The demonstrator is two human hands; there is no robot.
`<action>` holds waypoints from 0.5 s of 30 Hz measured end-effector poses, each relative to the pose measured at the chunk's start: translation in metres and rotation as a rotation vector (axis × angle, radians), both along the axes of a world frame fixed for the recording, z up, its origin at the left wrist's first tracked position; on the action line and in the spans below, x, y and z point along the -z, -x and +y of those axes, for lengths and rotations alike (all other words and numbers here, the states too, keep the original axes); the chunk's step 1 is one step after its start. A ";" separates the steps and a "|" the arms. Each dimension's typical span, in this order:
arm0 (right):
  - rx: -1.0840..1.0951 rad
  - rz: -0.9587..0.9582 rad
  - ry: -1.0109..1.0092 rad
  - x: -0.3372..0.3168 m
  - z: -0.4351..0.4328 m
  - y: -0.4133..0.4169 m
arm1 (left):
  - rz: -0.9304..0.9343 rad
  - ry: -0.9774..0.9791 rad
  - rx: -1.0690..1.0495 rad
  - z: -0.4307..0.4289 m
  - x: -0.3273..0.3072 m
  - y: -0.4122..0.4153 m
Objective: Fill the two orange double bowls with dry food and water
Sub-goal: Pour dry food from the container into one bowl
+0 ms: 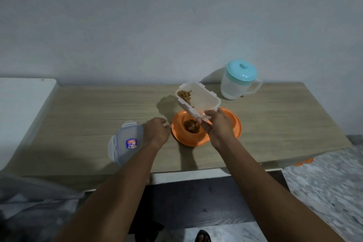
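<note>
On a pale wood-grain table (78, 114) pushed against a plain grey wall (157, 25), with marbled floor (324, 182) off to the right, sits one orange double bowl (186, 141). Left of the bowl lies one clear lid (125, 143) with a blue label. The left hand (157, 131) is at the bowl's left rim with its fingers curled, can't tell if it's actually gripping. One brown heap of dry food (191, 125) sits in the bowl's left well. Above the bowl, the right hand (218, 125) clasps one clear tub (198, 98), tilted, with some kibble inside. Behind-right of the bowl is one jug (235, 84) with a teal lid.
</note>
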State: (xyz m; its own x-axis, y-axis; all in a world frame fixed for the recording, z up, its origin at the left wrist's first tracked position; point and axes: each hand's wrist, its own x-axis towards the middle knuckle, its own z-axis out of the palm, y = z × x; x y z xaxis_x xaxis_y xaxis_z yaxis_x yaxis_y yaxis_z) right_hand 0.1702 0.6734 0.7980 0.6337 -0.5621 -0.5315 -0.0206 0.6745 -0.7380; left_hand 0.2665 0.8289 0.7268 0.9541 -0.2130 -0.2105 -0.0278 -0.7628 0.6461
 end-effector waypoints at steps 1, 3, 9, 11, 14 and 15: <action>0.004 0.009 -0.027 0.004 0.008 -0.009 | -0.037 -0.023 0.006 0.007 -0.002 -0.007; 0.004 0.022 -0.046 0.010 0.023 -0.027 | -0.108 -0.100 0.026 0.024 -0.002 -0.023; 0.000 0.070 -0.072 0.026 0.068 -0.086 | -0.151 -0.441 0.233 0.058 0.009 -0.067; -0.009 0.096 -0.063 0.034 0.083 -0.109 | -0.158 -0.450 0.219 0.060 0.019 -0.074; 0.031 0.155 -0.041 0.044 0.097 -0.133 | -0.191 -0.450 0.213 0.061 0.028 -0.079; 0.047 0.176 -0.022 0.047 0.100 -0.139 | -0.195 -0.431 0.194 0.062 0.029 -0.081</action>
